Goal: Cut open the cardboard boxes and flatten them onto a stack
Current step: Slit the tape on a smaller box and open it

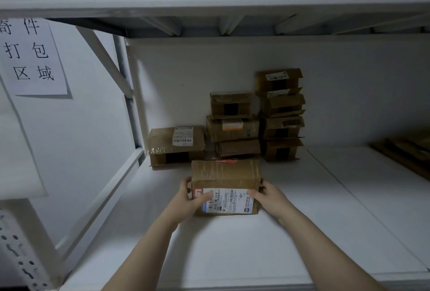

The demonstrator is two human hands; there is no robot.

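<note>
A taped cardboard box (225,175) with a white shipping label on its near face sits on the white shelf (232,244). My left hand (190,194) grips its left end, thumb across the label. My right hand (265,194) grips its right end. Behind it lies one larger box (162,144) with a barcode label. A stack of three boxes (232,125) stands in the middle, and a taller stack of several boxes (280,114) rises at the right against the back wall. A red object (226,161) peeks out just behind the held box.
The shelf is a white metal rack with an upright post (126,95) at the left and another deck close overhead. A paper sign with black characters (30,55) hangs on the left wall. Flat brown cardboard (404,151) lies at the far right of the shelf.
</note>
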